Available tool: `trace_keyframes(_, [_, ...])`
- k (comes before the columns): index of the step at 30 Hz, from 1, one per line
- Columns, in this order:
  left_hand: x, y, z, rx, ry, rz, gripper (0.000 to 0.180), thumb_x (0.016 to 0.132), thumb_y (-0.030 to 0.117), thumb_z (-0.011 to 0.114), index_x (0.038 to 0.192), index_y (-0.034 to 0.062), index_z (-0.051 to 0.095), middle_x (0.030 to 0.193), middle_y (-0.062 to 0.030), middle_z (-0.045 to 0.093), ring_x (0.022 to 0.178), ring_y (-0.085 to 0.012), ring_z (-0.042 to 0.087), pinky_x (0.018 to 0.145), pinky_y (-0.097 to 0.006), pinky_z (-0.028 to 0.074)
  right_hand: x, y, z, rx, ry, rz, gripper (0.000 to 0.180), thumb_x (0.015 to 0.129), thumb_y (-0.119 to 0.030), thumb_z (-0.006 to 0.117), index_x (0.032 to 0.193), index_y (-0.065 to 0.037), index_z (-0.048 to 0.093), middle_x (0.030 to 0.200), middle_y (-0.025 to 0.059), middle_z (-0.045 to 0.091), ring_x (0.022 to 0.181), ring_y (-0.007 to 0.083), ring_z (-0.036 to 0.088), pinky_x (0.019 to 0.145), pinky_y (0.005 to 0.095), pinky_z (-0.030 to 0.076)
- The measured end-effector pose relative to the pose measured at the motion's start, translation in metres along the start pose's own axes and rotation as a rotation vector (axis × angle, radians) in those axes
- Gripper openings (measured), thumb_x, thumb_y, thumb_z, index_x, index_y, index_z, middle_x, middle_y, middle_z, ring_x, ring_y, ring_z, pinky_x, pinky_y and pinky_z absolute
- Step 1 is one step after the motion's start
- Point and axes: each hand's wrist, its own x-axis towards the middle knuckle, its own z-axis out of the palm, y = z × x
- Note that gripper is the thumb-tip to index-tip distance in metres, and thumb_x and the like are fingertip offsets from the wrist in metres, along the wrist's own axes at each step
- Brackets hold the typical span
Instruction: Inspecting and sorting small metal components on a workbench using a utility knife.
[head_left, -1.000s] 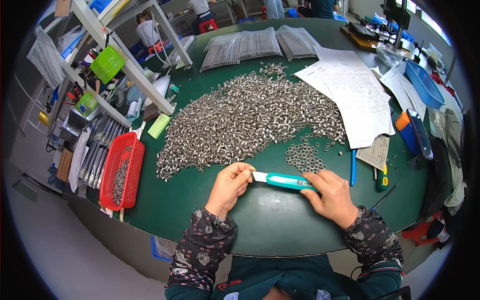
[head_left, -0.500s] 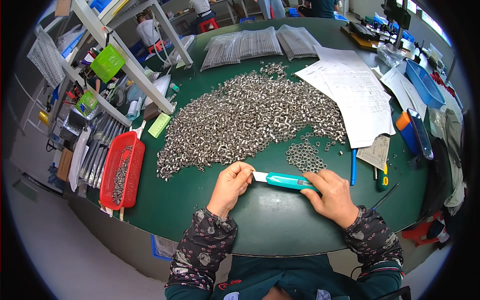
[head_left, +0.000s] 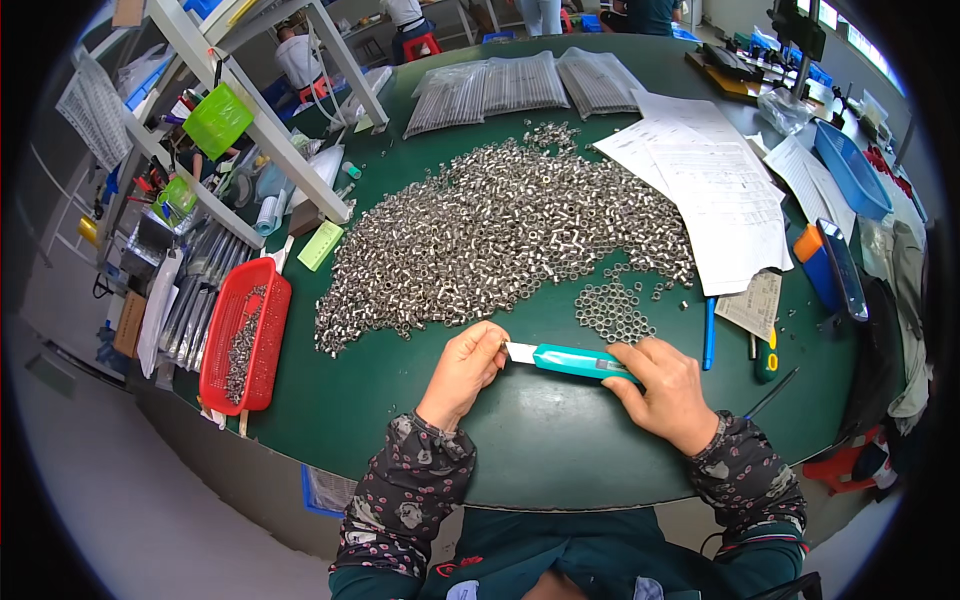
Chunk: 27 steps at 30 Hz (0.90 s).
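My right hand [head_left: 662, 392] is closed round the back end of a teal utility knife [head_left: 575, 360], whose blade points left. The blade's tip meets the fingertips of my left hand [head_left: 464, 370], which are pinched together. A tiny ring-like metal piece seems to sit in that pinch, mostly hidden by the fingers. Beyond both hands spreads a big heap of small silver metal rings [head_left: 500, 235]. A flat group of similar rings [head_left: 612, 312] lies on the green table [head_left: 545, 440], just past the knife.
At left stands a red plastic basket [head_left: 270, 345] with some metal pieces inside. Paper sheets [head_left: 725, 220], a blue pen [head_left: 709, 335] and a green-and-yellow-handled screwdriver [head_left: 767, 358] lie at right. Bagged metal tubes [head_left: 520, 85] rest at the back. A white frame [head_left: 290, 170] rises at left.
Both hands and the knife hold nearly the same position, the blade still at the left fingertips. The whole view has shifted very slightly.
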Motion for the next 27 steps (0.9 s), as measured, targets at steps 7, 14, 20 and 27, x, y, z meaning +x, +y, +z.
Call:
trace_keyframes(7, [0.000,0.003,-0.004,-0.017,-0.043,-0.047,0.022,0.092,0.025,0.045,0.081,0.0069,0.053,0.059,0.0050,0.046,0.045,0.0006,0.033,0.040,-0.014,0.025,0.001,0.001,-0.001,-0.001,0.000,-0.021,0.027,0.069,-0.017,0.067,0.092,-0.006,0.060,0.067,0.0090,0.051,0.059,0.0267,0.052,0.051,0.0359,0.042])
trace_keyframes(14, [-0.003,0.009,-0.005,-0.081,-0.100,-0.178,0.026,0.092,0.026,0.044,0.076,0.0077,0.050,0.059,0.0043,0.045,0.043,0.0004,0.030,0.037,-0.015,0.022,0.003,0.001,-0.004,-0.038,-0.005,-0.060,0.029,0.067,-0.017,0.068,0.093,-0.007,0.060,0.066,0.0070,0.049,0.062,0.0239,0.052,0.051,0.0346,0.042])
trace_keyframes(20, [-0.005,0.015,-0.007,-0.110,-0.190,-0.272,0.026,0.092,0.026,0.043,0.074,0.0078,0.048,0.057,0.0034,0.042,0.042,-0.0011,0.026,0.036,-0.017,0.020,0.006,0.004,-0.007,-0.073,0.014,-0.129,0.032,0.064,-0.017,0.070,0.093,-0.008,0.061,0.067,0.0054,0.049,0.062,0.0220,0.051,0.051,0.0334,0.041])
trace_keyframes(27, [-0.006,0.020,-0.005,-0.053,-0.240,-0.359,0.030,0.091,0.024,0.044,0.065,0.0093,0.043,0.054,0.0044,0.038,0.042,-0.0013,0.025,0.037,-0.018,0.019,0.012,0.007,-0.014,-0.165,0.021,-0.221,0.034,0.063,-0.017,0.070,0.095,-0.010,0.060,0.073,0.0034,0.050,0.065,0.0197,0.048,0.053,0.0316,0.038])
